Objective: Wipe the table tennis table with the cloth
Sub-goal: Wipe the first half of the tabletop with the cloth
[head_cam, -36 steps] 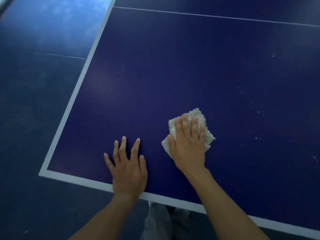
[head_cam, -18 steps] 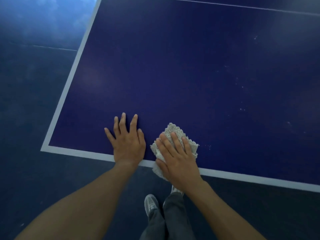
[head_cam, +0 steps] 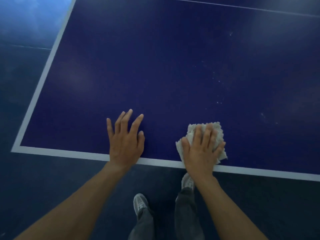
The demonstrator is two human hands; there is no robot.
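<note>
The cloth lies on the table tennis table at its near edge, under the right hand. The left hand rests flat on the table, nearer its left corner

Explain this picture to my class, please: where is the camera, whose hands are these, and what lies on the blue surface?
No machine here: a person wears one camera on the head, looking down at their own hands. The blue surface is a table tennis table with a white border. The left hand lies flat on it, fingers spread, holding nothing. The right hand presses a pale cloth flat near the near edge. Small white specks dot the table beyond the cloth.
</note>
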